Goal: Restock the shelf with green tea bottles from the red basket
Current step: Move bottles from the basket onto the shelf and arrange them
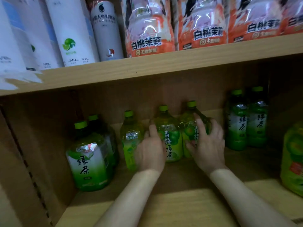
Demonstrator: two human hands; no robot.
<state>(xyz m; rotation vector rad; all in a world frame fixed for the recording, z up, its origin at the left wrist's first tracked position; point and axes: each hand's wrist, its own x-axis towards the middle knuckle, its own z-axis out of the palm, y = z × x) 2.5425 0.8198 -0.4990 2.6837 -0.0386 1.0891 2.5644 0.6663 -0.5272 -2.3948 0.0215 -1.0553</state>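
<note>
Hands reach deep into the lower wooden shelf (pixel 188 203), where three plum green tea bottles stand in a tight row at the middle. The left hand (pixel 151 153) lies spread against the centre bottle (pixel 170 136), partly masking the left bottle (pixel 130 136); the right hand (pixel 207 145) cups the right bottle (pixel 190 126), fingers loose rather than wrapped. The two hands sit apart, one on each flank of the row, and whether either truly grips its bottle cannot be told through the motion blur.

Risk lies in the crowding: the bottles touch, so a sideways shove on one could tip its neighbour like a skittle. The taller green tea bottle (pixel 89 161) at near left and the dark pair (pixel 246 122) at far right stand clear but could be struck by a careless withdrawal. The shelf board above (pixel 147 69) hangs low over the caps, and a lifted bottle might knock it.

The red basket is out of view.
</note>
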